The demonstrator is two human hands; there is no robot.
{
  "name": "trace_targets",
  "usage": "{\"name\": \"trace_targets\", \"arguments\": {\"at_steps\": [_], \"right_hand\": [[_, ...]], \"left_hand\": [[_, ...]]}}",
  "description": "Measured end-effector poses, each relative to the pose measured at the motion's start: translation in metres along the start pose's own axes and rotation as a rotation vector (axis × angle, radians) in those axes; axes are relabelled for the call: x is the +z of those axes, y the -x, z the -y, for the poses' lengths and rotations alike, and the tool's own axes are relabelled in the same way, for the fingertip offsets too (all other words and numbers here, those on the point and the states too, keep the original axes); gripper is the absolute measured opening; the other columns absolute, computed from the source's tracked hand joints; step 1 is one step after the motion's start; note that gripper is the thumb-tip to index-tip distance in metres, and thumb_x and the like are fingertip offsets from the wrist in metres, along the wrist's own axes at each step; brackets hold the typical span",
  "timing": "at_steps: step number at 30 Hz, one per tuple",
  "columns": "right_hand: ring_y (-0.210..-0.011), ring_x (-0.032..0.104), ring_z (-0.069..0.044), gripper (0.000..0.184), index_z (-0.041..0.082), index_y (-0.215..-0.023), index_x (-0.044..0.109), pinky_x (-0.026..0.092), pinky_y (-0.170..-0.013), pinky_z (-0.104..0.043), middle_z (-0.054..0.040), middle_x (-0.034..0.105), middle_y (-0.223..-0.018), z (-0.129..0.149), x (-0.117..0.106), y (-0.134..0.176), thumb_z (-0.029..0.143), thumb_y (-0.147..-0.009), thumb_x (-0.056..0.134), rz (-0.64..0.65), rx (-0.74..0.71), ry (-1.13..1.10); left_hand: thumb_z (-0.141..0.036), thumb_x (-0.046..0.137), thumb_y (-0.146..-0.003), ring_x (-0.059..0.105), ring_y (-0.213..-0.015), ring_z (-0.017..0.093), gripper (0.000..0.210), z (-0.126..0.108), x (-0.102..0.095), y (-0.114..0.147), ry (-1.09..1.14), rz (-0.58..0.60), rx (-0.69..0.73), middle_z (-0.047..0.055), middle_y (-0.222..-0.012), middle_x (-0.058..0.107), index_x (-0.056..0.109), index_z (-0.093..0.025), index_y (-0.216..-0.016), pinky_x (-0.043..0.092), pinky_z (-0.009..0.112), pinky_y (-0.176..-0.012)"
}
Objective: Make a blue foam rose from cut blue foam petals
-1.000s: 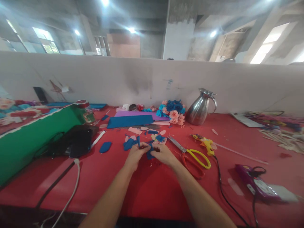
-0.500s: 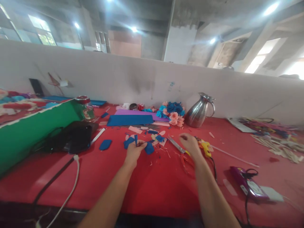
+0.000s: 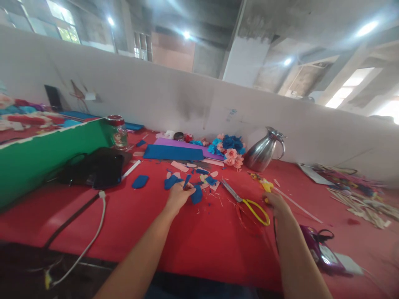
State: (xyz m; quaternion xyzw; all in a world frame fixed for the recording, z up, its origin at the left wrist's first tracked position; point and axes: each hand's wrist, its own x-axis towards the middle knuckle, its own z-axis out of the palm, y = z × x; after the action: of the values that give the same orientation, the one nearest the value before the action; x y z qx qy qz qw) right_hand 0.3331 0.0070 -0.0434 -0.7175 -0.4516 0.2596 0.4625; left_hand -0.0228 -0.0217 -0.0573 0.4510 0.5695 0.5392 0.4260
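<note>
My left hand [image 3: 178,196] pinches a small rolled piece of blue paper [image 3: 187,181] between thumb and fingers. Flat blue petal shapes [image 3: 196,195] lie on the table beside and under it. Over to the right, my right hand [image 3: 277,203] has its fingers closed on the handle of a yellow glue gun [image 3: 267,185], which lies on the tabletop with a stick trailing behind it. Between the hands rest scissors [image 3: 238,198] with yellow and red handles, blades pointing away from me. Paper scraps [image 3: 209,179] in blue and pink are scattered ahead of my left hand.
Blue sheets [image 3: 173,153], paper flowers [image 3: 231,149] and a steel jug [image 3: 264,149] stand along the back wall. At left are a jar [image 3: 118,135], a black bag [image 3: 93,168] and a green partition [image 3: 56,151]. A purple device [image 3: 324,253] with a cord sits at right.
My right hand has moved right, past the scissors, to the glue gun and closed on its handle. My left hand keeps its pinch on the blue paper. The view has tilted slightly.
</note>
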Motion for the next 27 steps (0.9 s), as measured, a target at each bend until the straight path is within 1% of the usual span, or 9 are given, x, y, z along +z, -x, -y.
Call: {"name": "trace_targets", "arguments": {"at_steps": [3,4,5,7,12,15,18,21,27], "right_hand": [[-0.056,0.059,-0.016,0.010,0.020,-0.066,0.060,0.046,-0.048,-0.025,-0.0042,0.063,-0.061,0.019,0.013,0.018,0.023,-0.058,0.064,0.159,0.050,-0.163],[-0.064,0.062,-0.017,0.017,0.019,-0.074,0.063,0.048,-0.052,-0.025,-0.0067,0.067,-0.073,0.026,0.018,0.025,0.025,-0.059,0.067,0.288,0.077,-0.330],[-0.069,0.063,-0.016,0.024,0.018,-0.079,0.064,0.049,-0.054,-0.024,-0.0075,0.068,-0.082,0.033,0.023,0.034,0.026,-0.058,0.071,0.370,0.094,-0.469],[-0.065,0.060,-0.013,0.032,0.020,-0.083,0.063,0.046,-0.051,-0.021,-0.0051,0.068,-0.085,0.045,0.033,0.052,0.027,-0.056,0.078,0.421,0.095,-0.577],[-0.052,0.049,-0.009,0.041,0.019,-0.083,0.059,0.038,-0.048,-0.021,0.0022,0.062,-0.064,0.058,0.051,0.087,0.033,-0.053,0.083,0.576,-0.015,-0.519],[-0.047,0.044,-0.008,0.041,0.019,-0.080,0.055,0.031,-0.047,-0.021,0.0049,0.056,-0.053,0.061,0.055,0.098,0.047,-0.061,0.078,0.675,-0.029,-0.451],[-0.045,0.044,-0.009,0.041,0.019,-0.081,0.053,0.028,-0.046,-0.022,0.0044,0.055,-0.052,0.064,0.057,0.107,0.056,-0.070,0.068,0.793,-0.005,-0.430],[-0.043,0.043,-0.009,0.041,0.020,-0.080,0.049,0.027,-0.045,-0.023,0.0040,0.056,-0.049,0.066,0.061,0.113,0.056,-0.072,0.067,0.885,0.007,-0.347],[-0.045,0.041,-0.008,0.040,0.019,-0.084,0.052,0.028,-0.046,-0.021,0.0060,0.052,-0.052,0.060,0.068,0.115,0.053,-0.071,0.069,0.923,-0.100,-0.312]], "left_hand": [[-0.019,0.074,-0.054,0.054,-0.056,0.016,0.008,0.004,-0.007,-0.003,-0.100,-0.016,-0.003,0.001,-0.054,0.062,0.065,-0.019,-0.054,0.036,0.027,-0.059],[-0.018,0.073,-0.055,0.054,-0.056,0.016,0.008,0.004,-0.009,-0.004,-0.130,-0.015,-0.004,0.001,-0.054,0.062,0.065,-0.019,-0.054,0.036,0.027,-0.059],[-0.018,0.073,-0.056,0.054,-0.056,0.016,0.009,0.004,-0.011,-0.004,-0.150,-0.014,-0.012,0.001,-0.055,0.063,0.064,-0.019,-0.054,0.037,0.027,-0.060],[-0.017,0.072,-0.056,0.055,-0.057,0.016,0.009,0.001,-0.014,-0.003,-0.170,0.000,-0.043,0.001,-0.055,0.062,0.063,-0.018,-0.053,0.038,0.027,-0.060],[-0.018,0.074,-0.054,0.053,-0.056,0.015,0.013,-0.005,-0.013,-0.001,-0.176,0.026,-0.081,0.001,-0.053,0.060,0.061,-0.017,-0.052,0.039,0.026,-0.058],[-0.017,0.074,-0.053,0.053,-0.056,0.015,0.012,-0.007,-0.013,-0.001,-0.219,0.049,-0.106,0.001,-0.054,0.060,0.062,-0.016,-0.053,0.040,0.026,-0.059],[-0.015,0.073,-0.052,0.054,-0.057,0.014,0.011,-0.007,-0.015,-0.002,-0.236,0.081,-0.137,0.001,-0.054,0.060,0.062,-0.015,-0.055,0.040,0.026,-0.059],[-0.013,0.073,-0.049,0.053,-0.056,0.013,0.014,-0.008,-0.017,-0.001,-0.174,0.097,-0.153,-0.001,-0.054,0.057,0.060,-0.015,-0.054,0.040,0.026,-0.059],[-0.010,0.072,-0.046,0.053,-0.058,0.013,0.018,-0.018,-0.019,0.004,-0.161,0.085,-0.205,-0.002,-0.054,0.057,0.056,-0.016,-0.051,0.042,0.026,-0.062]]}}
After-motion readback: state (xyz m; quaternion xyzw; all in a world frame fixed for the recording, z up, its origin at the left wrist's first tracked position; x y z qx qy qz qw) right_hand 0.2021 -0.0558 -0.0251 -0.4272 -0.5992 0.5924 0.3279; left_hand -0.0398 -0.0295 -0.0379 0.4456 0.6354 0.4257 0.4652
